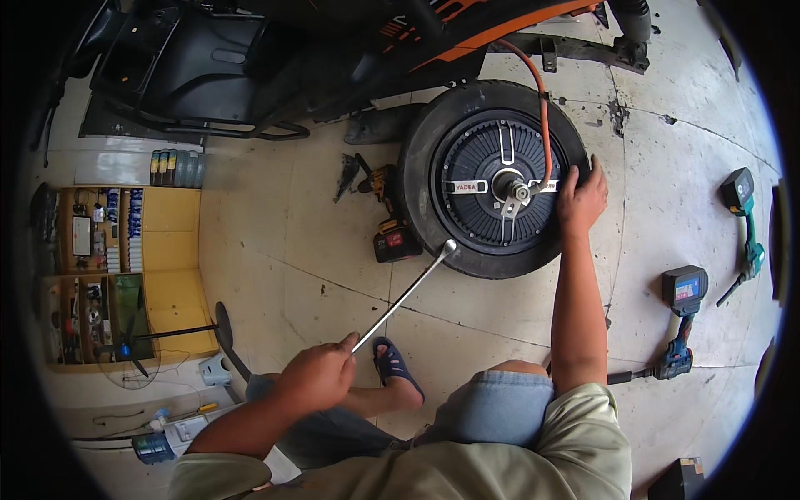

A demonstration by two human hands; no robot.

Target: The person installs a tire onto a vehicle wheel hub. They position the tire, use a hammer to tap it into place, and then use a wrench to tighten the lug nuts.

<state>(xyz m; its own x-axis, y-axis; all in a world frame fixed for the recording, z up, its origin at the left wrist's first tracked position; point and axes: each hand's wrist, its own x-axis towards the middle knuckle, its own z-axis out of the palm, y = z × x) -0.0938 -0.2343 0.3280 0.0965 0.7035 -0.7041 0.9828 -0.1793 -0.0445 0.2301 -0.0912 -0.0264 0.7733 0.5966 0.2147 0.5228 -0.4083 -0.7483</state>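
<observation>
My left hand [318,375] is closed around the near end of a long silver tire lever [398,302]. Its rounded tip touches, or hovers just over, the near left side of a black tire [419,204]. That tire surrounds a finned hub motor wheel [475,221], which lies face up on the floor. An orange cable [546,125] runs to the hub's axle [521,192]. On the wheel's right edge rests my right hand [583,198], fingers apart and holding nothing. A yellow-black cordless power tool [383,187] is against the tire's left side.
A black and orange scooter [333,71] stretches across the far side. Two more cordless tools, one blue [679,333] and one green [746,217], lie to the right. Yellow shelving [172,233] and a fan [127,350] stand at left. My sandalled foot [398,367] is below the wheel.
</observation>
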